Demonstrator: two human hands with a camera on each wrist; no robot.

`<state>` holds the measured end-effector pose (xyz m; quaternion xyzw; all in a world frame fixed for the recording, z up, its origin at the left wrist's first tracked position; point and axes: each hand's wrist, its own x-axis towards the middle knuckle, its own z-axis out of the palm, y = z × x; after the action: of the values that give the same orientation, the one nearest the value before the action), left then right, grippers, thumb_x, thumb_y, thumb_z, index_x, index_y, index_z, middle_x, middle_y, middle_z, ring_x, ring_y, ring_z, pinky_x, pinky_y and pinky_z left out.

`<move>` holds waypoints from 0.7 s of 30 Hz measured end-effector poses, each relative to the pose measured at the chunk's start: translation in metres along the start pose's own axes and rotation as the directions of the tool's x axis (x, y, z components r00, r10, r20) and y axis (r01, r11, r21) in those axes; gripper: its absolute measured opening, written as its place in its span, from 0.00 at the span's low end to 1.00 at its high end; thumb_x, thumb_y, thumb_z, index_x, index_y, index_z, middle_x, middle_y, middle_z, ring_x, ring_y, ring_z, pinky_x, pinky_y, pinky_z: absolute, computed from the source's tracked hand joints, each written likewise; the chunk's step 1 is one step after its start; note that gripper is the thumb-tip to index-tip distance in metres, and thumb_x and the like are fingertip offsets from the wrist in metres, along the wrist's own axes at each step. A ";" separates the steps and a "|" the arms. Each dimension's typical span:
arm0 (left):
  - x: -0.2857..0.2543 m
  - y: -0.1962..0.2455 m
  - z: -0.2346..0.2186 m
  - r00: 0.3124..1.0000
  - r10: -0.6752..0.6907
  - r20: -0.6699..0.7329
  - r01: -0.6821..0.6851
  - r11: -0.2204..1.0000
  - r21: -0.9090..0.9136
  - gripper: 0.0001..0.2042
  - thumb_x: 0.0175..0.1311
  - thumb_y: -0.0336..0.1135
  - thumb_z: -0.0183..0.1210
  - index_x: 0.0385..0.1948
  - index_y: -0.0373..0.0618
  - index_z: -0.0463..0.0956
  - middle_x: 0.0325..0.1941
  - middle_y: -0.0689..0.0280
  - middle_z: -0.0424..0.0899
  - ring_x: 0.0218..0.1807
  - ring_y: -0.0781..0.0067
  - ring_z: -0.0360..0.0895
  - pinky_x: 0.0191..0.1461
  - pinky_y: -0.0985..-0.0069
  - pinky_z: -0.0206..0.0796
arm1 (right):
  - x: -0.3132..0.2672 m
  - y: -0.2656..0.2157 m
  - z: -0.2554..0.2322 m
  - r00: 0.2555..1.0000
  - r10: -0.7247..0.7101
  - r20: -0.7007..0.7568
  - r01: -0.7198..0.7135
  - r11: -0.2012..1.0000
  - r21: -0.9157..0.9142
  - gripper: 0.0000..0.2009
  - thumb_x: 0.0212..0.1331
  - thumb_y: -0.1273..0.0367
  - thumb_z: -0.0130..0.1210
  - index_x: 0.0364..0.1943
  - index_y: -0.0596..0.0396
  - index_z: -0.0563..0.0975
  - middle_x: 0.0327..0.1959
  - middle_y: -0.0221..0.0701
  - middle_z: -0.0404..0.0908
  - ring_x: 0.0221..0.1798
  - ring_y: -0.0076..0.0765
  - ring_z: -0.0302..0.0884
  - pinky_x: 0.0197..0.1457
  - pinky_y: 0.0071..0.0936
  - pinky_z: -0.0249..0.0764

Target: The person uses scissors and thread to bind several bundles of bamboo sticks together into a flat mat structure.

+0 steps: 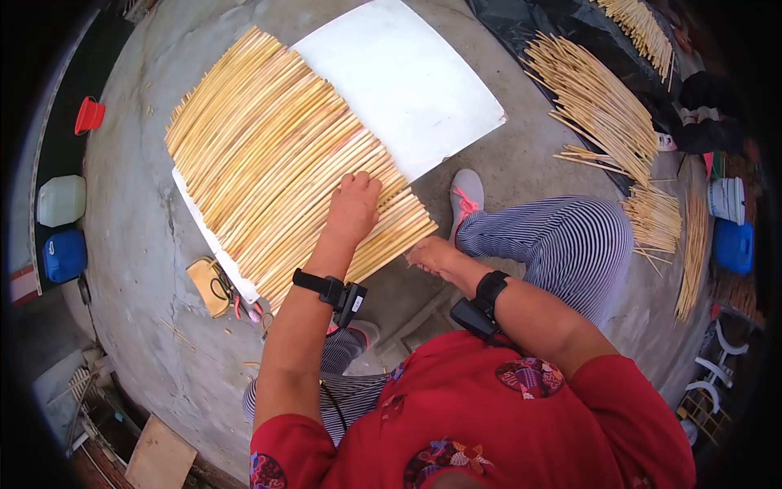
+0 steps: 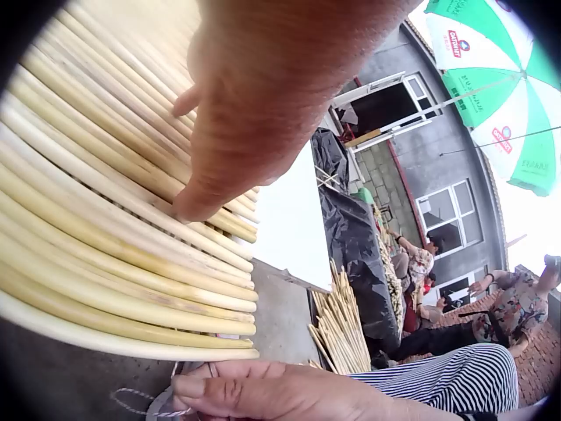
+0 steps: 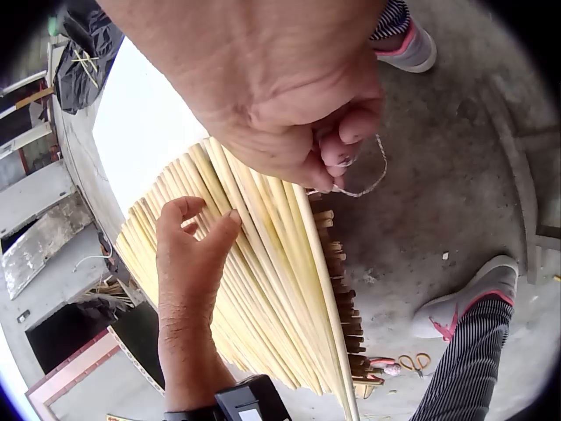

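Observation:
A mat of pale peeled sticks (image 1: pixel 277 155), laid side by side, lies on a white board (image 1: pixel 399 81). My left hand (image 1: pixel 356 208) rests on the sticks near the mat's front edge. In the right wrist view, the thumb and a finger of that left hand (image 3: pixel 197 250) press on the sticks, spread apart. Beside the mat's near right corner, my right hand (image 1: pixel 436 255) pinches a thin twisted string (image 3: pixel 379 175). A loop of the string (image 2: pixel 131 401) hangs out past the fingertips in the left wrist view, close to the outermost stick (image 2: pixel 131 346).
Loose sticks (image 1: pixel 590 102) lie in piles on black plastic sheeting (image 1: pixel 521 24) at the right. A tan pouch (image 1: pixel 209 289) and scissors (image 3: pixel 414 362) are on the concrete floor by the mat. Other people (image 2: pixel 517 307) are farther off, near a green-and-white umbrella (image 2: pixel 517 88).

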<state>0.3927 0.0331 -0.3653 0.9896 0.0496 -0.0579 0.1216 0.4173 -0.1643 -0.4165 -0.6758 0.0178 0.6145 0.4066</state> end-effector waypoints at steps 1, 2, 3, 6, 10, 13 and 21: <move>0.001 0.000 0.003 1.000 -0.008 -0.010 0.008 1.000 0.025 0.18 0.42 0.30 0.63 0.38 0.45 0.68 0.43 0.62 0.69 0.48 0.59 0.67 0.51 0.65 0.63 | 0.000 0.000 -0.001 1.000 0.009 0.016 -0.010 0.999 0.035 0.09 0.49 0.67 0.56 0.19 0.56 0.75 0.14 0.23 0.68 0.14 0.18 0.61 0.13 0.19 0.54; 0.002 0.000 0.011 1.000 -0.011 -0.020 0.012 0.999 0.045 0.18 0.42 0.30 0.62 0.38 0.44 0.68 0.43 0.61 0.69 0.48 0.58 0.67 0.52 0.65 0.63 | 0.000 0.001 -0.002 1.000 0.003 0.023 -0.003 0.999 0.038 0.08 0.49 0.67 0.56 0.19 0.56 0.75 0.14 0.23 0.68 0.14 0.18 0.61 0.13 0.19 0.54; 0.004 0.002 0.014 0.999 -0.016 -0.029 0.018 0.998 0.062 0.18 0.42 0.29 0.62 0.38 0.43 0.67 0.43 0.60 0.69 0.48 0.57 0.67 0.53 0.66 0.63 | -0.002 -0.001 -0.001 1.000 -0.001 0.030 0.000 0.999 0.039 0.08 0.48 0.68 0.56 0.19 0.56 0.75 0.14 0.23 0.68 0.14 0.19 0.61 0.13 0.19 0.54; 0.002 0.001 0.019 0.999 -0.030 -0.033 0.033 0.996 0.077 0.18 0.44 0.28 0.60 0.39 0.42 0.66 0.44 0.58 0.69 0.49 0.56 0.66 0.55 0.66 0.63 | -0.003 -0.002 -0.002 1.000 -0.007 0.029 0.007 1.000 0.014 0.06 0.47 0.69 0.56 0.20 0.57 0.76 0.13 0.26 0.69 0.15 0.21 0.63 0.16 0.22 0.57; -0.012 -0.004 0.012 0.980 0.039 -0.196 -0.068 0.987 -0.143 0.17 0.43 0.24 0.59 0.37 0.40 0.65 0.45 0.55 0.69 0.50 0.51 0.67 0.52 0.64 0.65 | 0.000 0.003 0.006 0.999 -0.024 -0.039 0.020 0.995 -0.096 0.05 0.46 0.71 0.54 0.19 0.56 0.76 0.13 0.26 0.70 0.16 0.23 0.65 0.17 0.23 0.58; -0.022 -0.010 0.010 0.966 0.071 -0.247 -0.135 0.958 -0.252 0.17 0.42 0.24 0.62 0.35 0.40 0.66 0.45 0.55 0.68 0.51 0.51 0.67 0.53 0.64 0.64 | 0.005 0.009 0.003 0.999 -0.029 -0.032 0.023 0.985 -0.171 0.06 0.49 0.70 0.55 0.20 0.55 0.75 0.13 0.25 0.70 0.15 0.22 0.64 0.16 0.23 0.57; -0.029 -0.017 0.012 0.968 0.132 -0.214 -0.191 0.939 -0.286 0.18 0.39 0.26 0.64 0.35 0.40 0.68 0.45 0.55 0.68 0.52 0.49 0.65 0.57 0.61 0.60 | -0.017 0.008 0.000 0.997 0.033 0.063 -0.032 0.999 -0.026 0.09 0.55 0.67 0.52 0.22 0.56 0.75 0.16 0.24 0.68 0.15 0.18 0.60 0.13 0.19 0.53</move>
<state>0.3613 0.0438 -0.3774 0.9607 -0.0125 0.0559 0.2714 0.4090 -0.1775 -0.4063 -0.6606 0.0084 0.6423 0.3886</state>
